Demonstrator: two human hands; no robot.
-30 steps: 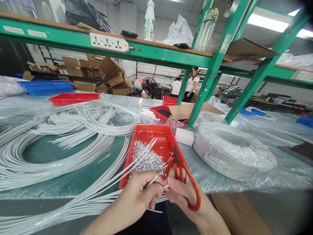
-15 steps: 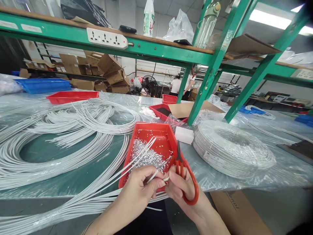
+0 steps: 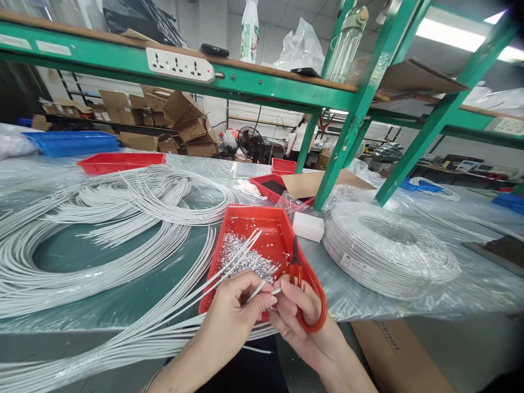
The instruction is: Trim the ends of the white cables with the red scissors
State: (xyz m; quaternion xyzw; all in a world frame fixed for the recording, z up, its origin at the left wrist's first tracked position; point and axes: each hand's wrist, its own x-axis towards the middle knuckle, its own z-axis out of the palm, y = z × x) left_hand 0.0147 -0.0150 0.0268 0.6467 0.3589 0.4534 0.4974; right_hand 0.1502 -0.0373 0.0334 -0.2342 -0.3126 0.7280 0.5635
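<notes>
My left hand [image 3: 241, 300] is closed in a pinch on a white cable [image 3: 257, 290], whose stripped end with several thin wires points up and right. Close beside it, my right hand [image 3: 301, 311] holds red-handled scissors [image 3: 317, 295], blades upward, with its fingers through and around the handles. The right thumb and fingertips also meet a short white cable end near the left thumb. Beneath both hands sits a red tray [image 3: 290, 229] holding many small silver metal pieces [image 3: 239, 254]. More loose cable ends [image 3: 245, 245] reach over the tray from the bundle at left.
Coiled white cables [image 3: 172, 245] cover the table's left side. A large wrapped cable roll [image 3: 388, 251] lies on the right, beside a white box [image 3: 308, 226]. A green shelf frame [image 3: 344, 142] rises behind. Red and blue trays stand farther back, and a person [image 3: 298, 139] is in the background.
My right hand and the scissors have shifted slightly left and up. My left hand stays nearly in place with the cable. In the background, the people have changed position.
</notes>
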